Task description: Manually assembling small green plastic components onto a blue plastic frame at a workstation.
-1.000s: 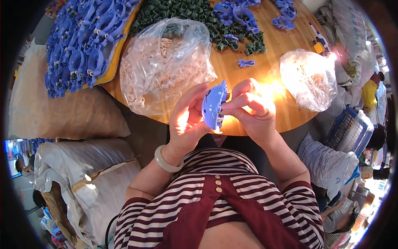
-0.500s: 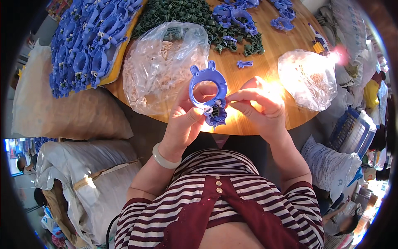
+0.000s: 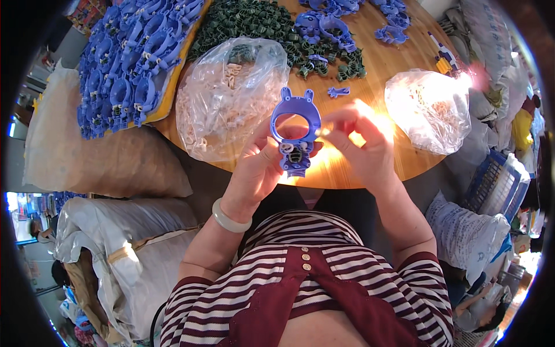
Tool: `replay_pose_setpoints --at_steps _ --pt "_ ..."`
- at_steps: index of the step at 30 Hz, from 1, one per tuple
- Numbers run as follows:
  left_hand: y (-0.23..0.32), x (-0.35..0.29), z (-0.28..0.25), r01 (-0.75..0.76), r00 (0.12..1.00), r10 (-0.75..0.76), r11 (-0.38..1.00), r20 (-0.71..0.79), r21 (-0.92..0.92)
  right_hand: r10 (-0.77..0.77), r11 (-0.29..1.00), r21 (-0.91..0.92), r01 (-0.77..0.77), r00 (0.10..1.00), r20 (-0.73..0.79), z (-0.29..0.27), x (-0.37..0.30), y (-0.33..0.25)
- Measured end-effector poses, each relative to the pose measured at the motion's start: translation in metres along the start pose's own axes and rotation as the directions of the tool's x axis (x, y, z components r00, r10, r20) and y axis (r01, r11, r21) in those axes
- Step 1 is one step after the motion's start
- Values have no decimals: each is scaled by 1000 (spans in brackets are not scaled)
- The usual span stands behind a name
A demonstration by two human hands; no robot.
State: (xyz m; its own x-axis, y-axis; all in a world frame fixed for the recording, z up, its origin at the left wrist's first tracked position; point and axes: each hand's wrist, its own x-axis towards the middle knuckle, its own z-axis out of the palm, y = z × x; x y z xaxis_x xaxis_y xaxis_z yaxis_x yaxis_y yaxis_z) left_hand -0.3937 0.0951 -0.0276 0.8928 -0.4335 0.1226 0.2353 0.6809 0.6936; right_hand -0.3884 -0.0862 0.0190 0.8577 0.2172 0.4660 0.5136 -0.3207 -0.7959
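My left hand (image 3: 258, 165) holds a blue plastic toy shell (image 3: 295, 130) upright over the near edge of the round wooden table (image 3: 399, 168). The shell has two small ears, a round opening at the top and small white and dark parts in its lower half. My right hand (image 3: 361, 144) is just right of the shell, its fingertips pinched on something tiny next to the shell's edge. A pale bangle (image 3: 230, 217) sits on my left wrist.
A clear bag of small white parts (image 3: 225, 95) lies left of the shell, another such bag (image 3: 430, 107) to the right. A heap of dark green parts (image 3: 254, 23), loose blue shells (image 3: 326, 26) and a tray of stacked blue shells (image 3: 130, 63) fill the far side. Sacks crowd both sides.
The shell was edge-on between both hands; it has turned face-on and upright in my left hand. My right hand has drawn back slightly to its right edge.
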Motion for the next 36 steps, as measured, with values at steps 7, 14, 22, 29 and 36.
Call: replay_pose_setpoints --at_steps 7,14,22,29,36 --pt "9 2 18 166 978 -163 986 127 -19 311 947 62 -317 946 88 -7 12 6" --pt "27 0 36 -430 881 357 333 310 839 436 862 249 -442 896 81 -21 8 25" --pt "10 5 41 -580 783 86 -258 617 772 457 874 143 -464 886 79 -24 8 18" --pt "1 4 36 -213 946 318 462 63 861 421 831 254 -494 859 291 -39 3 30" --pt "-5 10 28 113 990 -87 958 -107 264 532 840 -21 -542 817 221 -43 8 30"
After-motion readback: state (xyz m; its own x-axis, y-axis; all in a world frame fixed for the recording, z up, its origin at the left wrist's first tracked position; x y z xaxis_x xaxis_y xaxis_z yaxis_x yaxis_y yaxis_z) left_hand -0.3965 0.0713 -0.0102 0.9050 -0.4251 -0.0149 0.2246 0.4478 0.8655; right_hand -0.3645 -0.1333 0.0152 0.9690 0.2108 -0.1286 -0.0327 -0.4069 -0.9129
